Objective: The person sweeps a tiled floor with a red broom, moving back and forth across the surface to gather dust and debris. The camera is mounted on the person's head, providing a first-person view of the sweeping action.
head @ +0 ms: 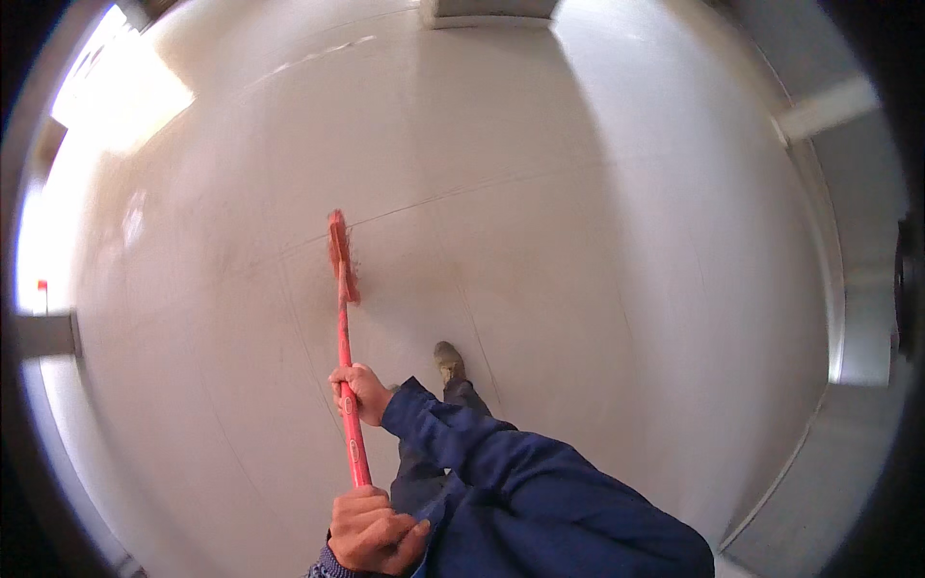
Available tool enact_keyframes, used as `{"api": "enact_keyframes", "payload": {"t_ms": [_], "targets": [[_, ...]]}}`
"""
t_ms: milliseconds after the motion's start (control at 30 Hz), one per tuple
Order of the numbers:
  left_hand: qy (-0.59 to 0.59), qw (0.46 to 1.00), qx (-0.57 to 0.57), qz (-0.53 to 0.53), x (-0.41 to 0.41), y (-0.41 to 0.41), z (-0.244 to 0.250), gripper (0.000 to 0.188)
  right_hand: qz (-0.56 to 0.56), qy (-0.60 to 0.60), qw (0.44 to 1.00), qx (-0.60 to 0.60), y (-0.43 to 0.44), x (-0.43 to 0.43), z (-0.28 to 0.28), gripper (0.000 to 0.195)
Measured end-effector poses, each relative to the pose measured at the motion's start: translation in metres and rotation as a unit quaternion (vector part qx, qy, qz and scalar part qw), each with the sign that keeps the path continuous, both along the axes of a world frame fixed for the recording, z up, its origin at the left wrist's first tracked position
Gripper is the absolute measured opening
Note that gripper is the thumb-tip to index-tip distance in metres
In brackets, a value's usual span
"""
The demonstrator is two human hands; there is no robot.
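Note:
A red long-handled broom (354, 441) slants away from me, its handle gripped in both hands. Around the middle of the handle, my right hand (366, 394) has its fingers wrapped. Lower down, close to my body, my left hand (372, 531) is clenched over the handle's end and hides it. The reddish broom head (340, 246) rests on the smooth floor ahead and to the left, its bristles at the floor surface. One dark shoe (449, 361) stands right of the handle.
A pale concrete floor (520, 238) with thin joint lines spreads around me. A pillar base (495, 11) stands at the far end. Along the right runs a grey wall (780, 462) with a jutting block. Bright light enters through an opening at upper left, near a grey post (47, 336).

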State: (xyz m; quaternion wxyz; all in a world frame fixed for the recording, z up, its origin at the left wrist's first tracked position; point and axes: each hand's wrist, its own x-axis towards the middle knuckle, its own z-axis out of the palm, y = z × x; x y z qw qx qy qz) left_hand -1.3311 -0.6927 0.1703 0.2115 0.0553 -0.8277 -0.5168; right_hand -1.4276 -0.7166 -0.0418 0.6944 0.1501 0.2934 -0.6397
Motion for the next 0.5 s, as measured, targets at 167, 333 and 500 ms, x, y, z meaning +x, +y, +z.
{"api": "enact_keyframes", "payload": {"t_ms": [167, 333, 500], "targets": [[0.035, 0.985, 0.038, 0.165, -0.024, 0.023, 0.039, 0.017, 0.106, 0.016, 0.994, -0.009, 0.004, -0.006, 0.006, 0.024], [-0.015, 0.923, 0.029, 0.384, -0.032, 0.023, 0.063, 0.018, 0.228, -0.084, 0.969, 0.046, 0.012, 0.023, -0.007, 0.024], [-0.114, 0.829, 0.077, 0.543, -0.005, 0.057, 0.009, 0.013, 0.378, -0.123, 0.908, 0.132, 0.066, 0.072, -0.042, 0.022]]}}
